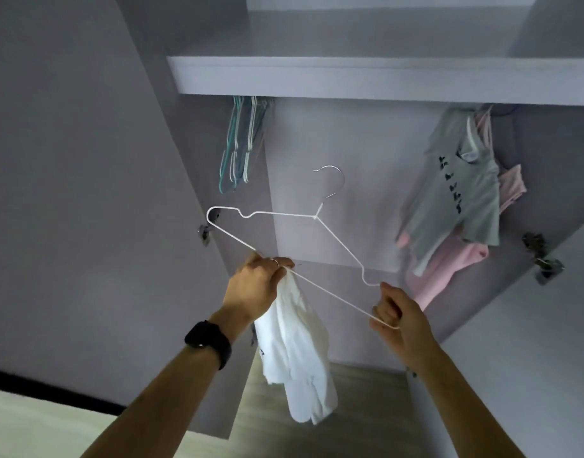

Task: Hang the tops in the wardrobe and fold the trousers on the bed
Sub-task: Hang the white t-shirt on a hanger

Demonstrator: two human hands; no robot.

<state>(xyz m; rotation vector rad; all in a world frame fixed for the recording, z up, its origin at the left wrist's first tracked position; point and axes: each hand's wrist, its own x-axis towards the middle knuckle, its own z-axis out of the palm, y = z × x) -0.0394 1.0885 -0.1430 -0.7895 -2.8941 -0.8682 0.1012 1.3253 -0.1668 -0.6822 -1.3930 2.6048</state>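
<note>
**As the white top met the hanger — loading step, wardrobe open**

While the white wire hanger (337,241) was held tilted before the open wardrobe (350,77), the left hand (255,285) pinched its lower bar together with a bunch of the white top (297,355). The right hand (399,322) was curled round the hanger's low right corner. The top hung limp below the left hand, not yet on either shoulder of the hanger; this was judged the start of dressing it.

To do the step well, the neck opening would need finding first. One hanger shoulder should then be fed through it, the other following, so that thin wire does not stretch the collar. The hook should stay free and pointing up.

Edges and room: the shelf's front lip ran close above the hanging space, and the rail itself was hidden under it. Spare hangers (237,150) crowded the left end. A grey top (465,193) over a pink garment (446,269) filled the right end. Between them lay an open stretch — the likeliest place to hook on. The left door (85,160) stood wide, and a hinge (543,259) projected at the right edge, a possible snag for loose cloth. Neither trousers nor bed could be identified.
</note>
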